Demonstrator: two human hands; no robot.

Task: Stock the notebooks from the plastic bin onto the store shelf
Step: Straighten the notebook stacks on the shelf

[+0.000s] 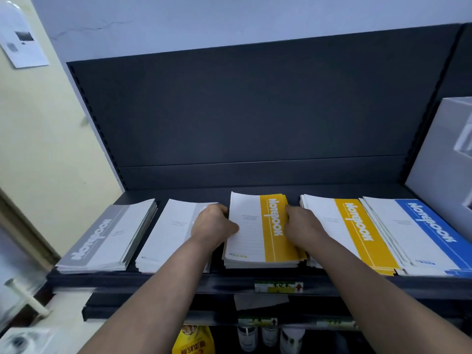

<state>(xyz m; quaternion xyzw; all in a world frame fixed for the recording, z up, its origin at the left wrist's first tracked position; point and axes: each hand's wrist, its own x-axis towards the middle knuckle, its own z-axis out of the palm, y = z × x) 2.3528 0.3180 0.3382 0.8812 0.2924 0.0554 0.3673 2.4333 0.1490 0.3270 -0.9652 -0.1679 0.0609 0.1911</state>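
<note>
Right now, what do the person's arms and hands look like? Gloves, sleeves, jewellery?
Both forearms are bare all the way to the bottom edge of the picture, with no sleeves showing. The left hand and right hand are uncovered: no gloves, and no watch, bracelet or ring can be seen.

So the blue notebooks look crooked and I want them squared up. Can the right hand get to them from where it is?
Probably yes: the right hand is free to lift, and only a flat yellow pile separates it from the blue notebooks.
</note>
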